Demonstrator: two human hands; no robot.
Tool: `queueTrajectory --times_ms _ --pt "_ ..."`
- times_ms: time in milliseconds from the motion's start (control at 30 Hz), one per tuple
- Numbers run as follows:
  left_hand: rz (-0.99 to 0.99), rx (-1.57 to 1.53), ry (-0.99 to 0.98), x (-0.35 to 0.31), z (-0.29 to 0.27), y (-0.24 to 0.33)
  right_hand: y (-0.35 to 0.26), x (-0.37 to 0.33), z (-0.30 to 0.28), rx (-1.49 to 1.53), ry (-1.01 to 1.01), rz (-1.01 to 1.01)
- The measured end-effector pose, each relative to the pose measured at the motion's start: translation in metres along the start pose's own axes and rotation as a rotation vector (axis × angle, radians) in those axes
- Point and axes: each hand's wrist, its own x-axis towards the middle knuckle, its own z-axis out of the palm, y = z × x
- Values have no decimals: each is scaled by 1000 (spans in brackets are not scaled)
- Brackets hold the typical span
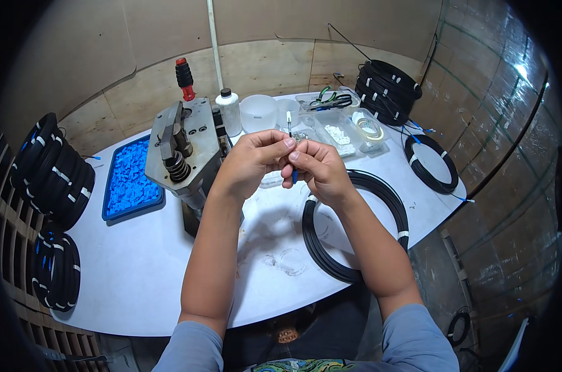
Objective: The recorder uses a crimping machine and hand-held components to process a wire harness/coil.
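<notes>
Both my hands are raised over the table at the middle of the view, fingertips close together. My left hand (pixel 254 160) pinches a thin black cable with thumb and forefinger. A small white tip (pixel 289 116) on the cable's end points up above the fingers. My right hand (pixel 324 172) is closed beside it, thumb against forefinger, at the same cable. A small blue piece (pixel 294 177) sticks out below the right fingers; where it joins the cable is hidden. Under my right forearm lies a coil of black cable (pixel 311 230) bound with white ties.
Left of my hands stands a metal press (pixel 197 152) with a red-black handle; beyond it is a tray of blue parts (pixel 131 180). A white bottle (pixel 229 111), tubs, pliers (pixel 332 100) and a tape roll (pixel 369 129) stand behind. Stacked cable coils (pixel 388 92) flank the table.
</notes>
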Motion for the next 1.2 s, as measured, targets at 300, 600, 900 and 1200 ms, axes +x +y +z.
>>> queueTrajectory --times_ms 300,600,900,1200 --pt "175 324 -41 -4 5 7 4 5 -4 -163 -10 -110" --pt "603 677 29 -9 18 10 5 1 2 -198 98 -281" --pt "295 326 56 -3 13 2 5 2 1 -389 179 -348" --pt "137 264 105 -1 11 0 6 1 4 -426 234 -255"
